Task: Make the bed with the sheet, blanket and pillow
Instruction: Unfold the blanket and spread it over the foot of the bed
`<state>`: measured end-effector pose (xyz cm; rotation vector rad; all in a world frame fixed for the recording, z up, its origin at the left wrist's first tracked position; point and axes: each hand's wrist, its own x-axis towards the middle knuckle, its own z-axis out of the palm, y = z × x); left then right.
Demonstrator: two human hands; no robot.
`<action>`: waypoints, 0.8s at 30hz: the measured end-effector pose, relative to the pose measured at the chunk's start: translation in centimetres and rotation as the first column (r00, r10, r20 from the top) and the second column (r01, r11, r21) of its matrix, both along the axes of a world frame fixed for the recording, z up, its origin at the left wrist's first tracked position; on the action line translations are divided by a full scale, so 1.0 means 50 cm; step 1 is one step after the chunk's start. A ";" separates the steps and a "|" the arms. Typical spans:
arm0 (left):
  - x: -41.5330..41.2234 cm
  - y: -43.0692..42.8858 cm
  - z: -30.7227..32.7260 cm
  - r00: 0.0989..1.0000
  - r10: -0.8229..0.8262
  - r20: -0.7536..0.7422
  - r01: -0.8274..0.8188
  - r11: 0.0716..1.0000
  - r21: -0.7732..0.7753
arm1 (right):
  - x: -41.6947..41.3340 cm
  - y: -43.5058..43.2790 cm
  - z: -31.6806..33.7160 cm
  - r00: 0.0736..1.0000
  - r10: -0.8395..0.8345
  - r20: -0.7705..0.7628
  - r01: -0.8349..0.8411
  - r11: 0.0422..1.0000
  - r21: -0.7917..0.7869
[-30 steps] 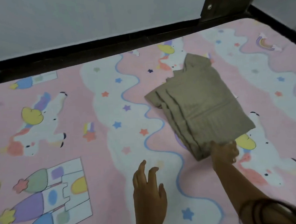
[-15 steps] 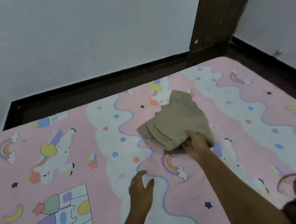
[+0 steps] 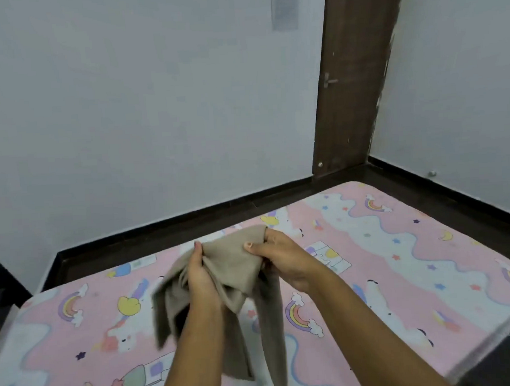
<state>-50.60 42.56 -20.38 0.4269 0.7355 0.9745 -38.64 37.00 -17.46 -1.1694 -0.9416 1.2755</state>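
A beige blanket (image 3: 231, 271) hangs in the air above the bed, partly unfolded, with loose folds drooping down to the sheet. My left hand (image 3: 200, 278) grips its upper edge on the left side. My right hand (image 3: 281, 258) pinches the same upper edge further right, thumb on top of the cloth. Beneath them a pink sheet (image 3: 401, 261) printed with unicorns, rainbows and stars lies spread flat over the mattress. No pillow is in view.
Grey walls stand close behind the bed, with a dark floor strip (image 3: 190, 226) between wall and mattress. A brown door (image 3: 351, 76) with a handle is at the back right. The bed's right corner (image 3: 496, 348) drops to dark floor.
The blanket lay folded on the sheet under my right hand alone; now both hands hold it lifted and opening. The camera has tilted up towards the wall and door.
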 end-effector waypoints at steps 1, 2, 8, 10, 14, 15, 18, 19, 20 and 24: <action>-0.007 0.003 0.020 1.000 0.020 -0.006 -0.020 1.000 0.007 | -0.004 -0.008 0.011 0.999 -0.006 0.048 0.007 1.000 -0.009; -0.012 0.004 0.039 0.999 0.037 -0.022 -0.037 0.999 0.016 | -0.006 -0.017 0.021 0.995 -0.015 0.101 0.017 1.000 -0.013; -0.010 -0.025 0.150 0.977 0.093 -0.191 -0.059 0.982 0.179 | 0.047 -0.116 0.123 0.684 -0.110 0.721 0.168 0.986 -0.009; 0.008 -0.044 0.190 0.970 0.040 -0.238 0.035 0.953 0.301 | 0.081 -0.138 0.163 0.537 -0.276 0.797 0.291 0.948 0.133; 0.055 -0.104 0.266 0.871 0.023 -0.490 0.328 0.716 0.616 | 0.122 -0.155 0.232 0.626 -0.439 0.644 0.332 0.898 0.290; 0.069 -0.127 0.282 0.850 -0.002 -0.527 0.410 0.631 0.658 | 0.125 -0.155 0.247 0.733 -0.369 0.571 0.283 0.929 0.238; 0.114 -0.176 0.295 0.792 -0.074 -0.606 0.581 0.396 0.711 | 0.144 -0.159 0.270 0.904 -0.157 0.397 0.141 0.988 0.071; 0.128 -0.191 0.299 0.772 -0.049 -0.634 0.608 0.348 0.714 | 0.161 -0.161 0.271 0.931 -0.122 0.345 0.112 0.992 0.049; 0.139 -0.202 0.305 0.765 0.003 -0.644 0.607 0.330 0.723 | 0.179 -0.162 0.269 0.951 -0.099 0.293 0.091 0.995 0.038; 0.206 -0.249 0.322 0.726 0.156 -0.670 0.587 0.366 0.722 | 0.258 -0.174 0.235 0.967 -0.029 0.253 0.021 0.999 0.035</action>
